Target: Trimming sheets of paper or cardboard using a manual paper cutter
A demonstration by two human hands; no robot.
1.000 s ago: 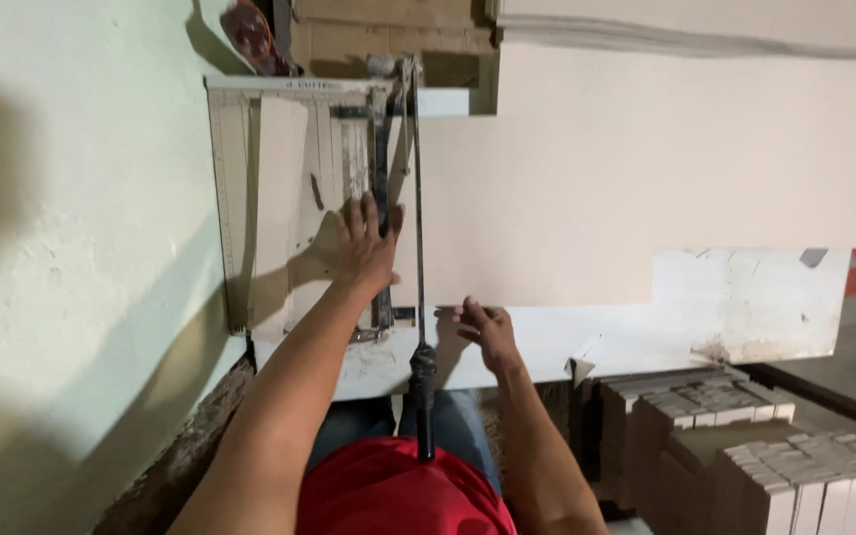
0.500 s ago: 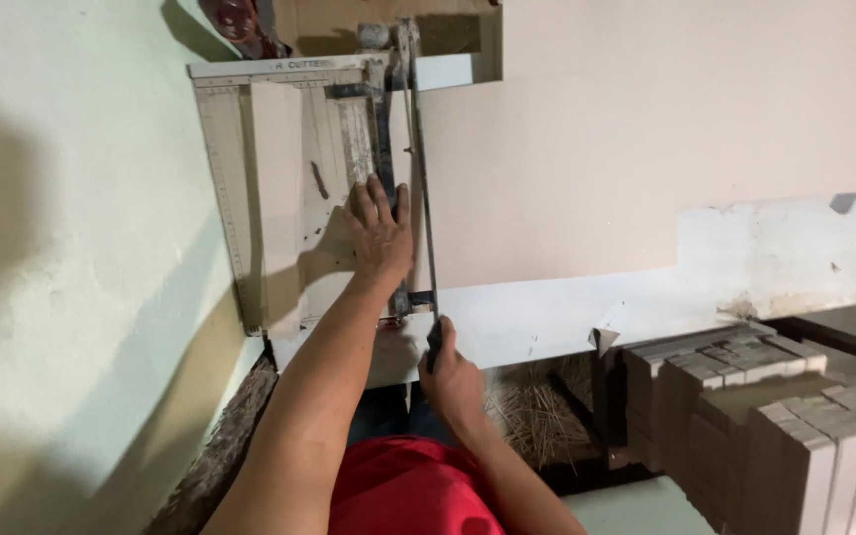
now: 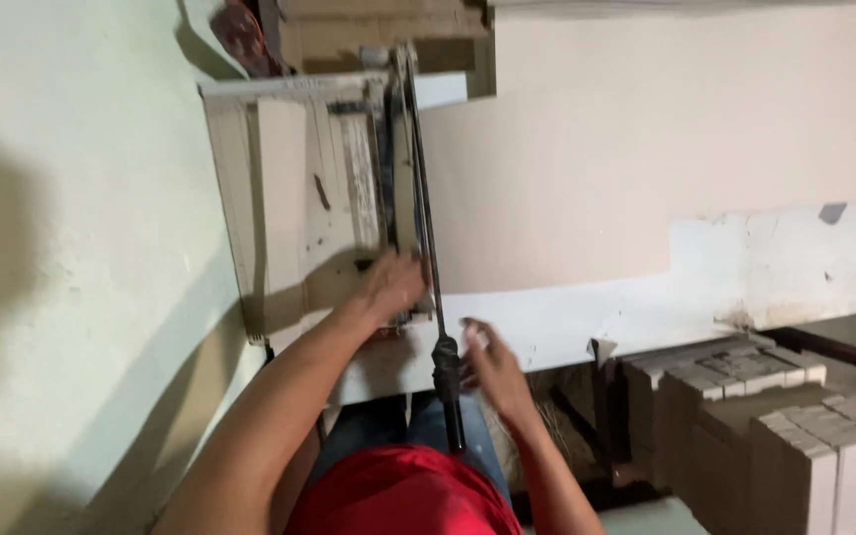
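Blurred right hand [image 3: 492,367] beside the black lever [image 3: 445,372], fingers unclear; left hand [image 3: 393,285] flat, released, on the cutter [image 3: 289,198].

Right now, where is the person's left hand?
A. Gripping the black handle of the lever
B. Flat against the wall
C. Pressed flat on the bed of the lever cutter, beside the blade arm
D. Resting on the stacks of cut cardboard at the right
C: the left hand lies on the worn bed of the cutter, just left of the blade arm.
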